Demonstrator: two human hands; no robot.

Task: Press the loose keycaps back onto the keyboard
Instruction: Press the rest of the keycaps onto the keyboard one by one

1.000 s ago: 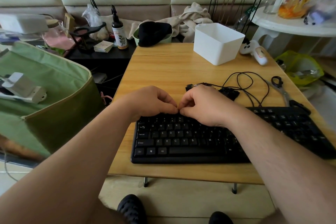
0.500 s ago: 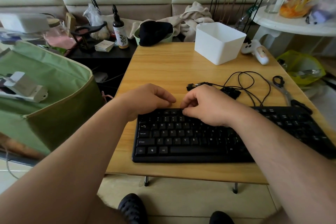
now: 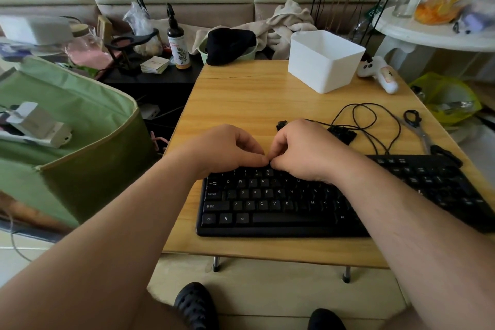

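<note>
Half a second ago the left hand (image 3: 227,151) sat a little apart from the right hand (image 3: 302,151); now the two have closed together again, fingertips meeting at the centre of the frame over the top rows of the flat black plastic keyboard (image 3: 281,203). Both hands are curled, thumbs and forefingers drawn in to the same spot just above the number row. Whether each grip is pinched on a keycap or only pressing down cannot be told, since whatever lies beneath the fingertips is hidden.

The keyboard lies along the near edge of the light wooden desk (image 3: 254,99). A small cluster of loose black keycaps (image 3: 344,134) rests just behind the right hand, right of centre, beside the tangled black cable (image 3: 375,126).

The return to that spot suggests a cap there is being seated or realigned with both hands, not yet finished. With caps left on the desk, the job looks only partly done.
</note>
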